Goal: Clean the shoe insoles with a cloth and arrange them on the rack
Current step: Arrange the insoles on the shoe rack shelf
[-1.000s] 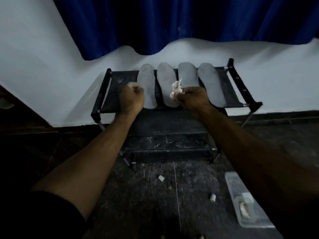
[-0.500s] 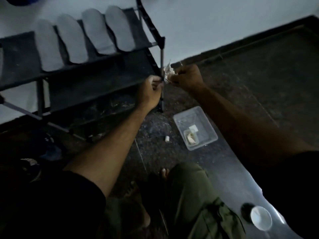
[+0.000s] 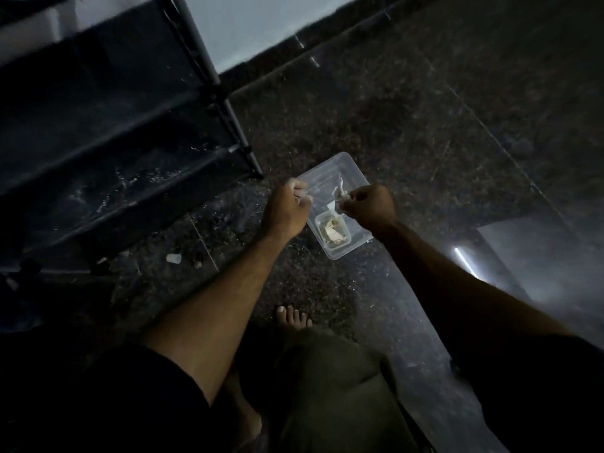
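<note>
My right hand [image 3: 367, 207] pinches a small crumpled white cloth [image 3: 339, 193] and holds it over a clear plastic tray [image 3: 346, 165] on the floor. My left hand [image 3: 287, 209] is fisted just left of the tray's edge; whether it holds anything is hidden. Inside the tray sits a small clear cup [image 3: 332, 228] with pale scraps in it. The black shoe rack [image 3: 111, 132] fills the upper left, and only its lower shelves and right post show. No insoles are in view.
Dark speckled floor tiles run to a white wall [image 3: 242, 31] at the top. Small white scraps [image 3: 174, 258] lie on the floor in front of the rack. My bare toes [image 3: 294, 317] and bent knee in olive trousers [image 3: 330, 387] are below my hands.
My view swung down and right from the rack's top shelf to the floor. Both hands dropped from the rack's right post to the clear tray, the right still holding the cloth.
</note>
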Demonstrator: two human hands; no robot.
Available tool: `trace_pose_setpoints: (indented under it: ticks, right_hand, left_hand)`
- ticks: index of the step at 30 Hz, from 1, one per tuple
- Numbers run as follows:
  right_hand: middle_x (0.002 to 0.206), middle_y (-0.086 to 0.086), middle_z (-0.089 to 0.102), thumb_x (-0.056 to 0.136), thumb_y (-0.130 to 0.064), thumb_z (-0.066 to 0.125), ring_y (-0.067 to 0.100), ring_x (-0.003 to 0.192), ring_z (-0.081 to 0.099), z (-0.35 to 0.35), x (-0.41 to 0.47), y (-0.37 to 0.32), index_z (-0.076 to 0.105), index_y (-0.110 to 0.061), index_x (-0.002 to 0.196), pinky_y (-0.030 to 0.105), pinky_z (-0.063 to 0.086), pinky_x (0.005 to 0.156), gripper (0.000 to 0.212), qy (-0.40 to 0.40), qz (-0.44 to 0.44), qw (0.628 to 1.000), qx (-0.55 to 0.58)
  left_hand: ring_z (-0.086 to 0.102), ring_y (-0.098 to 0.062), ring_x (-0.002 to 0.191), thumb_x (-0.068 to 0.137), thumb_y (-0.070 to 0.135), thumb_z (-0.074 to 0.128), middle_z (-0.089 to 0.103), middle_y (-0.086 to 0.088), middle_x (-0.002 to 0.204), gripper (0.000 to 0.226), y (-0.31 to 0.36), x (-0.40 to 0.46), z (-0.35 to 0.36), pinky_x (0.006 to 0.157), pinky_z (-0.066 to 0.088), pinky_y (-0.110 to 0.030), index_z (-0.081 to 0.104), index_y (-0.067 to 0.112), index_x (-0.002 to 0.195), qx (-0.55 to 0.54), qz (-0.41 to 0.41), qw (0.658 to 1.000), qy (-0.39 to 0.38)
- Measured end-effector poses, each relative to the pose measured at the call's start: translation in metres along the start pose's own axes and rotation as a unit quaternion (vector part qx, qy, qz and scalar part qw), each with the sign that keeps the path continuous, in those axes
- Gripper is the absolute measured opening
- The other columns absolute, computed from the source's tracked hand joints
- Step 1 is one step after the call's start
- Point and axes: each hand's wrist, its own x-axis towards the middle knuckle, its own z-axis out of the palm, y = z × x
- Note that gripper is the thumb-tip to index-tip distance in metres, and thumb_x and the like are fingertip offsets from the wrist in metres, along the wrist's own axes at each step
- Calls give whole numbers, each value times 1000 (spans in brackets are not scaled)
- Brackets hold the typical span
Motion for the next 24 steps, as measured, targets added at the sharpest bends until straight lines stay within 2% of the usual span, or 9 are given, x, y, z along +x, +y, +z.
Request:
trace_pose_setpoints:
  ticks: [1,3,6,9,11,14,19,21,24]
  right_hand:
    - [75,7,74,80,-18,75,21,73,70,8,8,14,74,-13,70,32,55,64,12,3,10,1000,-11]
    - [77,3,72,79,-18,75,17,73,67,23,25,36,76,-10,76,23,48,57,8,0,30,999,-38]
    - [69,2,67,78,-16,75,7,56,55,47,46,64,72,-10,72,13,35,44,9,-6,47,997,-61]
    - [64,1,65,82,-13,71,8,58,58,72,66,85,71,-11,69,18,38,52,13,-11,49,995,-83]
    - [80,7,70,80,-11,72,18,77,65,86,76,97,73,-7,83,22,38,60,6,-6,58,993,-102]
    - [97,11,71,83,-17,67,25,93,66,101,87,114,72,-5,93,21,37,67,17,5,51,990,-134]
    - [102,13,69,88,-24,62,29,97,64,111,89,118,70,-3,98,25,42,73,25,18,54,985,-163]
    - [104,13,68,86,-22,64,29,99,64,107,84,114,69,-2,101,26,43,75,24,19,50,981,-185]
    - [109,14,67,84,-19,66,30,104,62,98,73,105,69,-1,103,27,44,81,26,14,31,975,-219]
  left_hand:
    - [61,-15,97,90,15,61,64,-5,114,26,-9,5,8,86,54,-34,59,13,116,1,-8,1000,-4]
    - [61,-16,95,90,15,62,64,-5,110,25,-27,15,20,84,53,-32,59,12,115,-3,-23,1000,-3]
    - [61,-16,94,90,14,63,63,-4,106,25,-56,25,33,82,51,-28,59,11,115,-14,-48,999,-3]
    - [61,-17,97,91,15,63,62,-4,108,27,-84,35,41,86,51,-30,58,11,118,-12,-70,997,-8]
    - [60,-15,96,92,16,62,61,-2,107,27,-99,39,43,83,49,-27,58,12,119,-10,-72,997,-9]
    - [60,-14,95,91,17,62,62,-2,106,27,-115,43,45,81,47,-24,59,13,118,-16,-75,997,-4]
    - [62,-18,97,91,16,62,62,0,103,27,-132,34,48,86,54,-34,59,13,117,-42,-97,994,-21]
    - [64,-22,98,92,17,61,63,-3,107,25,-134,27,45,88,54,-38,58,14,117,-56,-100,993,-32]
    - [64,-20,98,91,16,61,63,-4,109,25,-133,15,34,88,53,-34,58,14,116,-71,-108,991,-26]
